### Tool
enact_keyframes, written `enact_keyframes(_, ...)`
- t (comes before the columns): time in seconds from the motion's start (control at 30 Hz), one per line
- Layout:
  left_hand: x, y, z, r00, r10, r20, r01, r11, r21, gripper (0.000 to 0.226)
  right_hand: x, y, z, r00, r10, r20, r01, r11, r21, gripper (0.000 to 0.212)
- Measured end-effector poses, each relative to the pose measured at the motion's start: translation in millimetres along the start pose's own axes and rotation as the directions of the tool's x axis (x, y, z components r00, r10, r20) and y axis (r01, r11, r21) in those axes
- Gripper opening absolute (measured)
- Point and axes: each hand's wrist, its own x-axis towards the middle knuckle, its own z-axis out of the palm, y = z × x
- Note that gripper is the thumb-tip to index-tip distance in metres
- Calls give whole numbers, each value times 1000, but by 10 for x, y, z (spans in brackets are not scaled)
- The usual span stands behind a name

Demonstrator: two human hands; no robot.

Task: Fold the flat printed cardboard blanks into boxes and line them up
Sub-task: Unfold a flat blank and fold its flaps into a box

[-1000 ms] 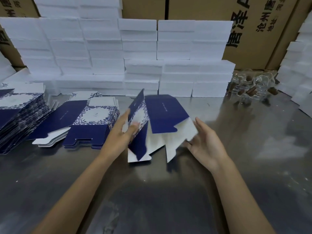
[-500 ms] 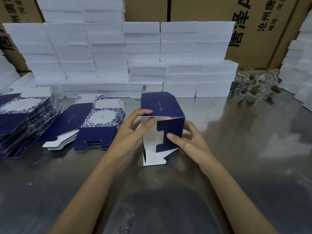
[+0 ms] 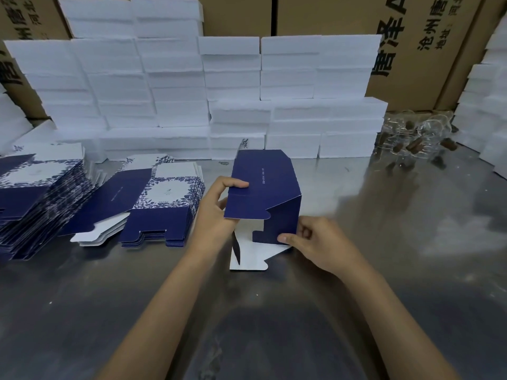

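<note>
A half-folded navy box (image 3: 264,187) stands on the steel table (image 3: 384,270), its open end toward me with white inner flaps showing. My left hand (image 3: 216,212) grips its left side, thumb on top of a blue flap. My right hand (image 3: 315,242) pinches the lower right blue flap against the box. Two stacks of flat navy-and-white printed blanks lie to the left: a low stack (image 3: 153,204) and a taller stack (image 3: 35,198).
White foam blocks (image 3: 247,100) are piled along the back of the table, with more on the right edge (image 3: 485,111). Brown cartons (image 3: 411,37) stand behind. A heap of clear plastic pieces (image 3: 411,138) lies at back right.
The flat blank was opened into a tube and stood up. Since half a second ago a blue side flap has folded down over the open end, and my right thumb has slid lower.
</note>
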Motion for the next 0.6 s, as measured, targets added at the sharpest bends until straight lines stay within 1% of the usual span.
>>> enact_keyframes(0.13, -1, -45, 13, 1000, 17, -20, -17, 1000, -4, 32, 14, -32, 27, 999, -34, -12, 34, 999, 4, 44)
enact_keyframes(0.3, 7, -55, 7, 1000, 27, -12, -27, 999, 30, 32, 39, -53, -17, 1000, -23, 5, 23, 1000, 7, 45)
enact_keyframes(0.43, 2, -53, 4, 1000, 20, -21, -19, 999, 41, 33, 38, -88, -39, 991, -93, -93, 95, 995, 12, 48)
enact_keyframes(0.5, -7, -45, 11, 1000, 22, -19, -21, 998, 54, 34, 32, -104, -26, 989, -106, -101, 105, 994, -19, 47)
enact_keyframes(0.6, -32, -36, 34, 1000, 17, -22, -16, 998, 61, 32, 29, -129, -42, 992, -86, -94, 83, 996, -31, 47)
